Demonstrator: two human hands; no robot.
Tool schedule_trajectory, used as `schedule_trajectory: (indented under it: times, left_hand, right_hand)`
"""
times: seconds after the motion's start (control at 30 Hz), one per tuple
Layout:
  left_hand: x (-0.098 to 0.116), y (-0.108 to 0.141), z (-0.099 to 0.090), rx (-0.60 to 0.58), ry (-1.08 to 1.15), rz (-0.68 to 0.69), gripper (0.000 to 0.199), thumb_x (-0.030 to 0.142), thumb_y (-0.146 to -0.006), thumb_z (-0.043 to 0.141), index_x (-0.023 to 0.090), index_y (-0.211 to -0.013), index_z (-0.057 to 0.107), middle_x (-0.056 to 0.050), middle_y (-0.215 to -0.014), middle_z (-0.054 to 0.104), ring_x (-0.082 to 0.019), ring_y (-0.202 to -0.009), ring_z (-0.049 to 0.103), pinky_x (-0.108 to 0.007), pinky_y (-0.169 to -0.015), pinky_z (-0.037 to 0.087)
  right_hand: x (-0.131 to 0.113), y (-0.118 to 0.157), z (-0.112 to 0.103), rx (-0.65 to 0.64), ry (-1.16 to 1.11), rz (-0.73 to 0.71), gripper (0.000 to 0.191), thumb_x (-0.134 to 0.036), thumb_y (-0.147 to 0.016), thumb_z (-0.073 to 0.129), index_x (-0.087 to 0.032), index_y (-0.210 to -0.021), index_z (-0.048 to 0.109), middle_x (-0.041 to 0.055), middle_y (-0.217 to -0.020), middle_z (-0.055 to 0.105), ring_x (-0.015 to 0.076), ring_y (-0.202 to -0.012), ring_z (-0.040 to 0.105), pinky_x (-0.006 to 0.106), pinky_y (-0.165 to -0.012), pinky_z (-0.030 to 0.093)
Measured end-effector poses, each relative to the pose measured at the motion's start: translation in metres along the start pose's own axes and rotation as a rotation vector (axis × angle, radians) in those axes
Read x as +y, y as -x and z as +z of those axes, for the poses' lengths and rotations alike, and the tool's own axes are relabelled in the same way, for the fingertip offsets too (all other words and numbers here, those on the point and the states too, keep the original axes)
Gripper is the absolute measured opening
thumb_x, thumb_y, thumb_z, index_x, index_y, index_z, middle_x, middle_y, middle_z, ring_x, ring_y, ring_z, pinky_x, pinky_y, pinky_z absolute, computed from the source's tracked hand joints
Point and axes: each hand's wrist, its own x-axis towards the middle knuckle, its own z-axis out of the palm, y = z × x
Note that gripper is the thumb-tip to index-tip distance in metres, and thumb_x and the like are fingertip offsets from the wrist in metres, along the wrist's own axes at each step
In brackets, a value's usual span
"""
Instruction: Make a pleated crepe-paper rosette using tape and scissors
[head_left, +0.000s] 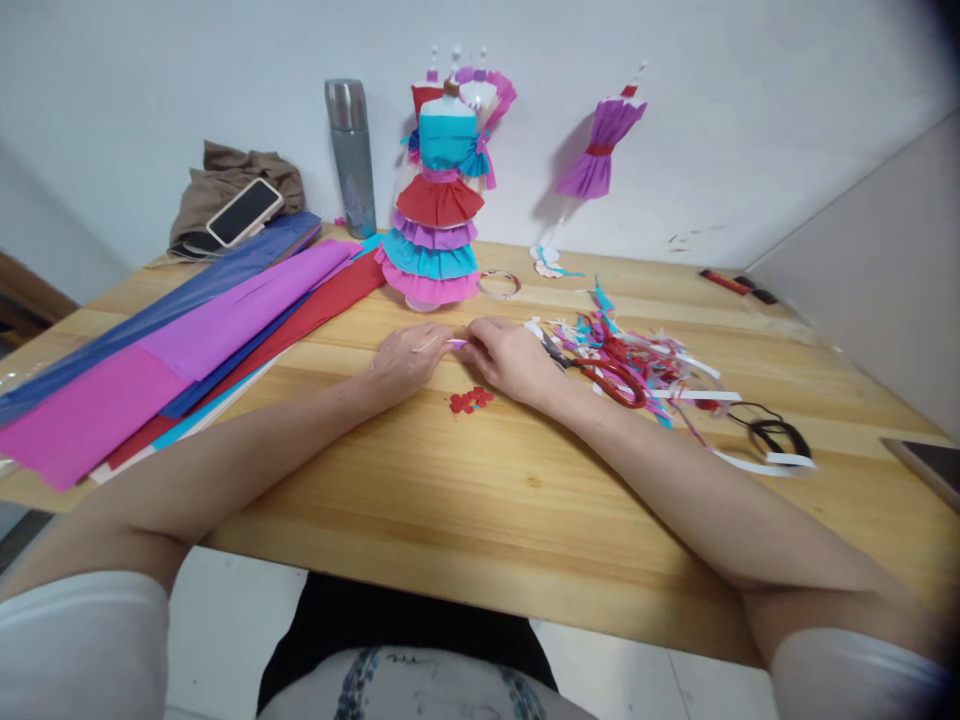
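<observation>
My left hand (409,360) and my right hand (514,360) meet over the middle of the table, fingers closed. Between their fingertips is a small purple-and-white strip of paper (458,343), pinched from both sides. A thin white sliver shows along the left fingers; I cannot tell if it is part of the same piece. Small red paper flower cutouts (471,400) lie just in front of the hands. Scissors with red handles (615,380) rest beside my right hand, on a heap of paper scraps (637,345).
Behind the hands stands a dress form in layered crepe paper (442,205), with others behind it. A purple paper dress (604,150) leans by the wall. Crepe paper sheets (247,315), a phone (245,212) and a flask (351,160) are left; black cords (780,437) lie right.
</observation>
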Motion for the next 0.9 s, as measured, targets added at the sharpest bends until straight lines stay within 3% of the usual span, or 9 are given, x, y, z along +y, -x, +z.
schedule_trajectory:
  times: [0.1, 0.23, 0.37, 0.5, 0.9]
  left_hand:
    - [-0.001, 0.001, -0.003, 0.088, 0.092, 0.031, 0.053, 0.043, -0.113, 0.028, 0.011, -0.129, 0.068, -0.017, -0.122, 0.077, -0.024, -0.111, 0.074, -0.037, -0.096, 0.057]
    - [-0.002, 0.001, -0.004, 0.111, 0.161, 0.06, 0.053, 0.043, -0.112, 0.031, 0.011, -0.142, 0.061, -0.018, -0.134, 0.073, -0.024, -0.122, 0.071, -0.039, -0.102, 0.058]
    - [-0.003, 0.0, -0.002, 0.155, 0.224, 0.146, 0.051, 0.042, -0.112, 0.035, 0.01, -0.137, 0.065, -0.018, -0.13, 0.075, -0.023, -0.123, 0.071, -0.037, -0.103, 0.058]
    - [-0.003, 0.0, -0.001, 0.17, 0.287, 0.141, 0.042, 0.036, -0.111, 0.04, 0.013, -0.131, 0.069, -0.015, -0.124, 0.078, -0.021, -0.119, 0.073, -0.037, -0.105, 0.057]
    - [-0.002, 0.002, -0.001, 0.168, 0.386, 0.087, 0.04, 0.036, -0.11, 0.044, 0.014, -0.129, 0.072, -0.014, -0.122, 0.078, -0.021, -0.117, 0.073, -0.037, -0.105, 0.057]
  right_hand:
    - [0.004, 0.002, 0.002, 0.089, -0.032, -0.038, 0.02, -0.024, -0.102, 0.048, -0.016, -0.099, 0.065, 0.015, -0.096, 0.073, 0.026, -0.086, 0.064, 0.034, -0.073, 0.042]
    - [0.007, 0.004, 0.003, 0.17, -0.021, -0.121, 0.022, -0.025, -0.103, 0.046, -0.016, -0.099, 0.066, 0.0149, -0.096, 0.072, 0.0258, -0.087, 0.064, 0.035, -0.076, 0.045]
    - [0.006, 0.006, 0.003, 0.194, -0.009, -0.189, 0.024, -0.027, -0.104, 0.045, -0.018, -0.1, 0.066, 0.0151, -0.096, 0.072, 0.0279, -0.09, 0.065, 0.037, -0.077, 0.048]
    - [0.002, 0.01, 0.002, 0.224, -0.03, -0.199, 0.024, -0.029, -0.105, 0.045, -0.019, -0.1, 0.066, 0.0148, -0.095, 0.073, 0.0279, -0.091, 0.066, 0.037, -0.078, 0.049]
    - [-0.009, 0.014, -0.002, 0.284, -0.374, -0.016, 0.012, -0.032, -0.094, 0.063, -0.021, -0.098, 0.066, 0.0069, -0.084, 0.072, 0.0218, -0.073, 0.065, 0.036, -0.072, 0.053]
